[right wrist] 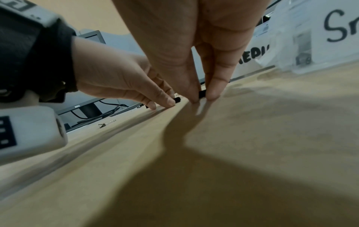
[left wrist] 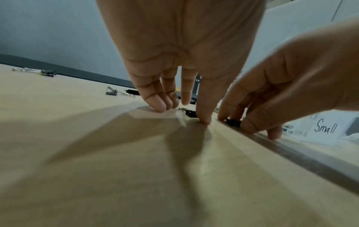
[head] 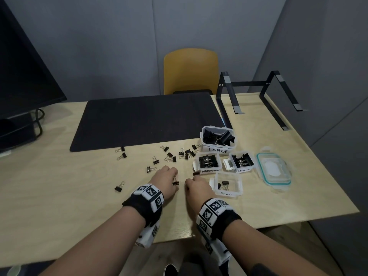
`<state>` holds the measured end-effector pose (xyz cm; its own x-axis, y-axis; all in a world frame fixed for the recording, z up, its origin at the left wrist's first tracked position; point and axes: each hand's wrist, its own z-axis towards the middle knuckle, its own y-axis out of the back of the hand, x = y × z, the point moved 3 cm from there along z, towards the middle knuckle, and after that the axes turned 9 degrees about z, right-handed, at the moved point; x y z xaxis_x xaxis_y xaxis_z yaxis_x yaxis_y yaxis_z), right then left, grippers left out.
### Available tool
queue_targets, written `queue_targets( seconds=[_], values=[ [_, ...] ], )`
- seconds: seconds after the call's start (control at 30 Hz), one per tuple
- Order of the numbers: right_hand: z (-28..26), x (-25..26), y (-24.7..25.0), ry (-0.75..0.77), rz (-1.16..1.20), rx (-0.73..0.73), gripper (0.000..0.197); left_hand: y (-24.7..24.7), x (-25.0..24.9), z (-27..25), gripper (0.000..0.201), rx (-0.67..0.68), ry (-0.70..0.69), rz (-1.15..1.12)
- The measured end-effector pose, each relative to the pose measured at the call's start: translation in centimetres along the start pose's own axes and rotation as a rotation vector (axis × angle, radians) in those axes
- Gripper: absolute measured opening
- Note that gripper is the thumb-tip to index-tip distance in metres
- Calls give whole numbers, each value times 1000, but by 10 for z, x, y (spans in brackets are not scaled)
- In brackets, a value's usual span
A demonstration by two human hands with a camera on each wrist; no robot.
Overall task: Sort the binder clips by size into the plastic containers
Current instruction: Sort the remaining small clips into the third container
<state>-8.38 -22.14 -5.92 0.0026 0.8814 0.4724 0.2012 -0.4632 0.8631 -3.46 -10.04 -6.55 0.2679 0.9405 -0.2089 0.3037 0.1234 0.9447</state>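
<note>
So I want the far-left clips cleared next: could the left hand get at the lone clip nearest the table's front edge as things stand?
Probably yes. That lone clip lies on bare table just left of the left hand, nothing between them. But the hand already pinches a small clip, which likely needs dropping first.

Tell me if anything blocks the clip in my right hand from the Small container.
Nothing visible does. The right hand pinches a small binder clip just left of the open Small container; only bare table lies between, and its top is uncovered.
</note>
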Motion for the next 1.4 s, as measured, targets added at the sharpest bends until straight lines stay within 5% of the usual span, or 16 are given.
queue_targets(
  seconds=[0.17,1.17,1.4],
  values=[
    [2,0,0,20,-55,48,21,4,-4,-2,16,2,-31,27],
    [11,0,13,-21,71,108,20,10,-1,-12,7,-1,121,-194],
    [-5,-12,54,-14,208,-14,14,24,-25,-15,7,-51,38,-261]
  ],
)
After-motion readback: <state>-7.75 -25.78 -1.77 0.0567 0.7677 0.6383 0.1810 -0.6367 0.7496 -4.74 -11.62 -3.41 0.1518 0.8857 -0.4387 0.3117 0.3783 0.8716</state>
